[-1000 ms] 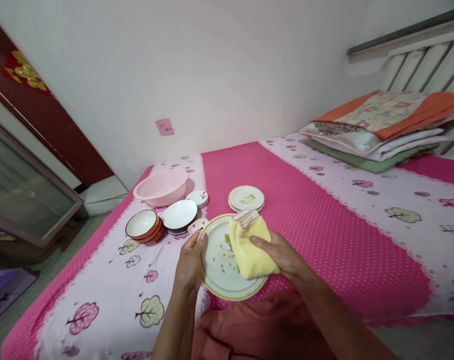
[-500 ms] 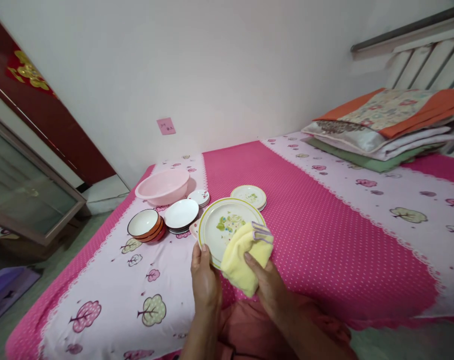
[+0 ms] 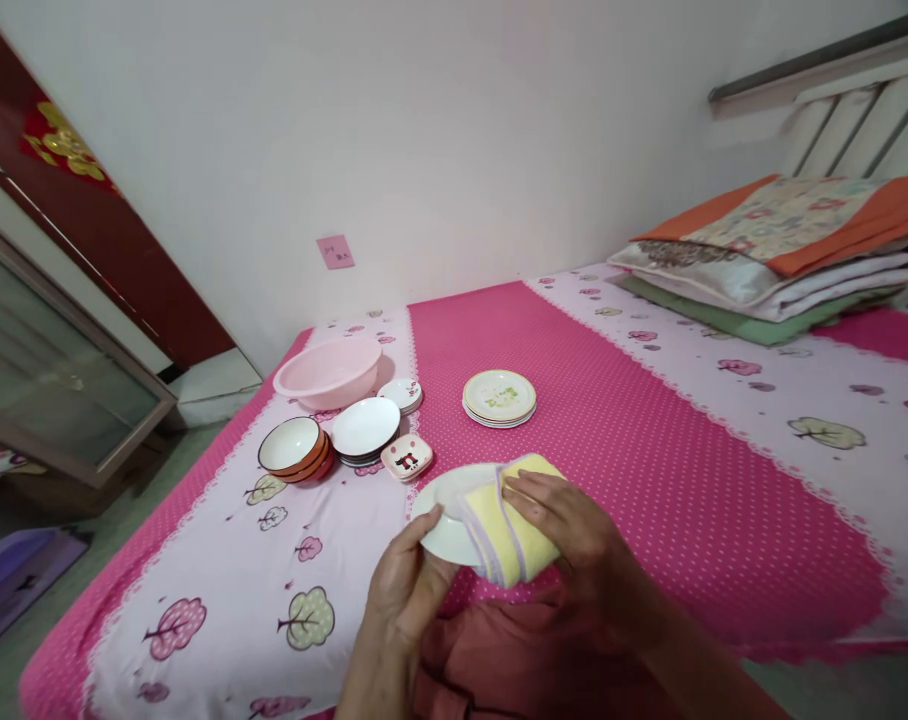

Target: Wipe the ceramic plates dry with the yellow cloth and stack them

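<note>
A plate [image 3: 445,515] is held low above the near edge of the bed, its plain white side facing up. My left hand [image 3: 413,580] grips its left rim, thumb on top and fingers beneath. Over the plate's right part lies a yellow cloth [image 3: 518,530] with purple edging. My right hand [image 3: 570,515] is closed on that cloth and presses it against the plate. Beyond the plate sit a stack of patterned plates [image 3: 499,397] and, to the left, small square dishes [image 3: 407,456] with a dark picture.
Stacked bowls [image 3: 293,450], white plates with dark rims [image 3: 365,427], small round dishes [image 3: 400,394] and a pink basin [image 3: 329,373] stand on the bed's left. Folded bedding [image 3: 769,245] is piled at the right. A wall [image 3: 461,150] rises behind the bed [image 3: 649,480].
The plate has been flipped from its patterned face to its plain side and lowered toward me. The cloth now lies across its right part. The small square dishes have come into clear view.
</note>
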Action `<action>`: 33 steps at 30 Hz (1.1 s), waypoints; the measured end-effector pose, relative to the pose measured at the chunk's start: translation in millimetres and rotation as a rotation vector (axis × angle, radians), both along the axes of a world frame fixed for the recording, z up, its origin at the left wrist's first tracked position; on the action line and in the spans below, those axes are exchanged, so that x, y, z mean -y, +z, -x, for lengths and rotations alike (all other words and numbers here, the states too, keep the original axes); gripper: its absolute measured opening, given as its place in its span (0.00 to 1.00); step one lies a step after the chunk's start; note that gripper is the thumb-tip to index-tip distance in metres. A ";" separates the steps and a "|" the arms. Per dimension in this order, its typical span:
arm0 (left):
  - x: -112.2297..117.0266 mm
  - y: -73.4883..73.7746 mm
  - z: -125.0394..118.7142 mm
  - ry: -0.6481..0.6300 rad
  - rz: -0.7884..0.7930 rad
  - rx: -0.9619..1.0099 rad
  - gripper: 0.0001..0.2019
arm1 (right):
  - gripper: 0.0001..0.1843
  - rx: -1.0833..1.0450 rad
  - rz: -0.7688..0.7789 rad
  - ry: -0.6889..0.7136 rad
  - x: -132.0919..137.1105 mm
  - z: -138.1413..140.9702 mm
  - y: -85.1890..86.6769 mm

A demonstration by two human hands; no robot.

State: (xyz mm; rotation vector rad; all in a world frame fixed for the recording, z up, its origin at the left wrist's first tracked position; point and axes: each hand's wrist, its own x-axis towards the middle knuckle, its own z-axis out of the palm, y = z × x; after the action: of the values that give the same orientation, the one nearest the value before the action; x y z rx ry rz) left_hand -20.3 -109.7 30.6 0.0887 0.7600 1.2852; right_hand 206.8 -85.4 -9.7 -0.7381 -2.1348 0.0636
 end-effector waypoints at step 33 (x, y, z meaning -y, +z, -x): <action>31.4 -43.4 -30.0 0.246 -0.098 -0.283 0.29 | 0.20 -0.074 0.409 -0.946 -25.3 -65.9 -29.1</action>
State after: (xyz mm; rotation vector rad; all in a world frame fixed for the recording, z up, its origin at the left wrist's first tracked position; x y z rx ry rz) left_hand 9.7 -141.1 -12.8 0.2670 0.9717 1.5649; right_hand 272.7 -60.1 -38.8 -1.8750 -1.5224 0.0177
